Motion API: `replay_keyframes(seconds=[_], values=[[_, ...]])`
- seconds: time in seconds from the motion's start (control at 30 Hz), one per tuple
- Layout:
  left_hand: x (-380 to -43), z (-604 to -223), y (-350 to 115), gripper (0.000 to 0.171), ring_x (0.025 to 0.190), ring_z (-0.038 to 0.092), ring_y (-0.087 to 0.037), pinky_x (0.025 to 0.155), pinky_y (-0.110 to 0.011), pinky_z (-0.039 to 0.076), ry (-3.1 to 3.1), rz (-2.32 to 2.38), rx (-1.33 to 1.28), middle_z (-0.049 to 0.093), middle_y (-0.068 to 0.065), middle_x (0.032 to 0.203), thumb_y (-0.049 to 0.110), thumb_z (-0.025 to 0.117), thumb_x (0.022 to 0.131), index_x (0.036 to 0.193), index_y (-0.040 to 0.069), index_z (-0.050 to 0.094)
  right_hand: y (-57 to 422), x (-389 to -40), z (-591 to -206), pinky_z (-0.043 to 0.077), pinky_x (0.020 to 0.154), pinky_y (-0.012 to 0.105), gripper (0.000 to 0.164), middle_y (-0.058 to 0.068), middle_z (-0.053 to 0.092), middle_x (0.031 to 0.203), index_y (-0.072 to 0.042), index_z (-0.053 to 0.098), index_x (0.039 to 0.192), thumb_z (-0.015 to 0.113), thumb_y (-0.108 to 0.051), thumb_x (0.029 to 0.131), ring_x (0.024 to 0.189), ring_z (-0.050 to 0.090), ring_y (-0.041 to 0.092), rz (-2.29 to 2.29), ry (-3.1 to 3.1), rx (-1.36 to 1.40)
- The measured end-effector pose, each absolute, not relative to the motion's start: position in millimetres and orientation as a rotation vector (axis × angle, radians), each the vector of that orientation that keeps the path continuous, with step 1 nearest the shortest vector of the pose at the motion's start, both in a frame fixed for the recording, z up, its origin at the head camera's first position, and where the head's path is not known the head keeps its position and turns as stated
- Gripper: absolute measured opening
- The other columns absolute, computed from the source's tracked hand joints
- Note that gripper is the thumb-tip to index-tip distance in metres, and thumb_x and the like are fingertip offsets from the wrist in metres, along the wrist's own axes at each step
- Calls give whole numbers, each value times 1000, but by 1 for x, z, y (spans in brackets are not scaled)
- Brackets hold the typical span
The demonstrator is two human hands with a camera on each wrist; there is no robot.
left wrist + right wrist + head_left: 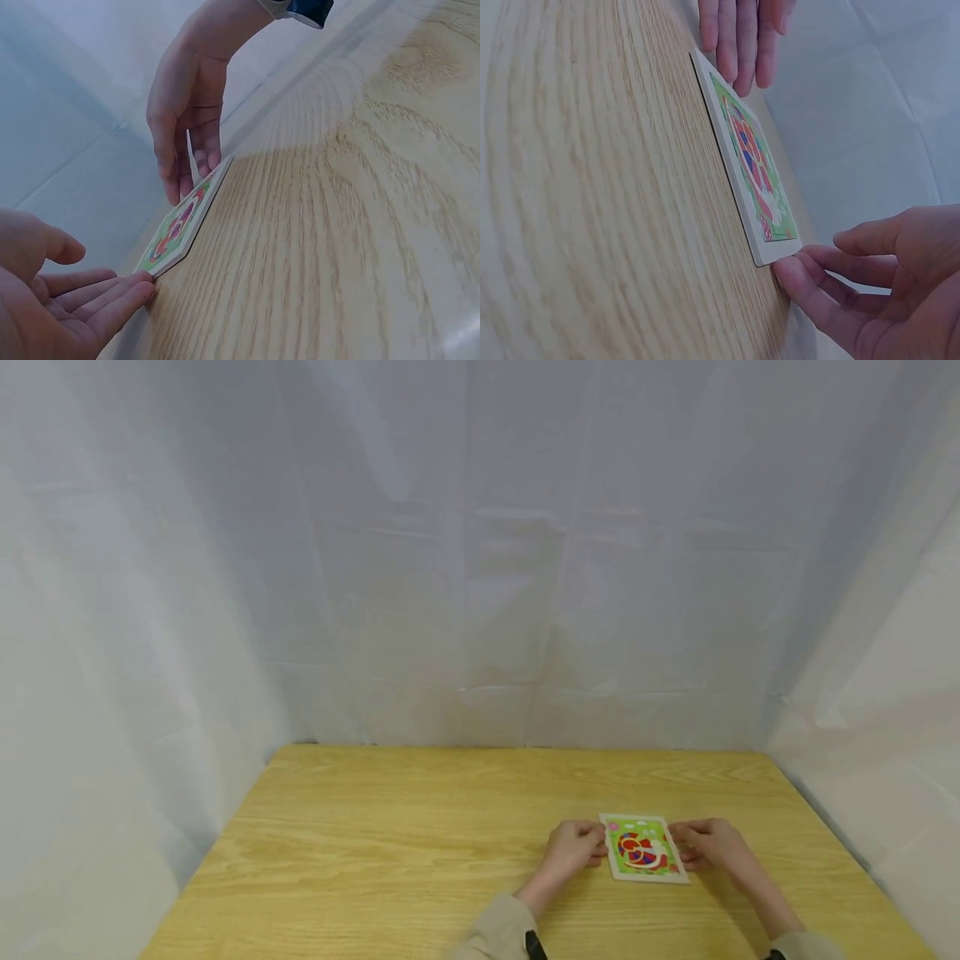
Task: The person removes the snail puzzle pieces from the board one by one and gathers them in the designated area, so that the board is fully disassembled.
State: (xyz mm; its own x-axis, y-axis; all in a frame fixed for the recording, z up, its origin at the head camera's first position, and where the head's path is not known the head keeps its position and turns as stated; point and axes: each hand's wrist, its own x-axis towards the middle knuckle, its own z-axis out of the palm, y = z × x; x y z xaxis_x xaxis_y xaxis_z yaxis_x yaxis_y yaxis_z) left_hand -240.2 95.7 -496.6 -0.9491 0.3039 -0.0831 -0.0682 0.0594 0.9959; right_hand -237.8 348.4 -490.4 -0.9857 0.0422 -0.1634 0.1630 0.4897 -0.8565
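Observation:
A small flat board with a pale border lies on the table toward the right. Its picture, a red, blue and white snail-like figure on green, also shows in the left wrist view. My left hand is at the board's left edge. In the left wrist view its fingers reach out fairly straight to the edge, thumb raised apart. My right hand is at the opposite edge; in the right wrist view its fingertips touch the board's end, with the thumb clear of it. Neither hand grips the board.
The wood-grain table extends far to the left of the board. Pale sheeting hangs behind the table and along both sides. Beige sleeves and dark wrist bands show at the front edge of the head view.

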Motion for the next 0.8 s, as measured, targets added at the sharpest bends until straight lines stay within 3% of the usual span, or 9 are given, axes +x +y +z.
replay_keyframes(seconds=[0.43, 0.67, 0.8], values=[[-239, -497, 80, 32, 93, 73, -28, 79, -34, 61, 2141, 1936, 282, 73, -19, 102, 9, 58, 101, 122, -14, 64, 335, -236, -493, 62, 64, 33, 38, 27, 71, 103, 24, 54, 124, 51, -8, 104, 72, 69, 20, -1526, 2580, 110], [-237, -495, 71, 32, 93, 72, -27, 80, -34, 61, 2133, 1924, 278, 72, -18, 101, 10, 58, 102, 123, -14, 64, 324, -234, -491, 62, 65, 34, 41, 17, 72, 93, 25, 54, 123, 54, -11, 104, 72, 69, 20, -1550, 2544, 134], [-236, -494, 66, 32, 91, 72, -27, 80, -34, 61, 2154, 1902, 289, 72, -18, 99, 11, 58, 102, 121, -14, 64, 320, -233, -492, 62, 65, 35, 42, 23, 71, 97, 26, 53, 123, 54, -11, 104, 72, 70, 22, -1553, 2536, 96]])
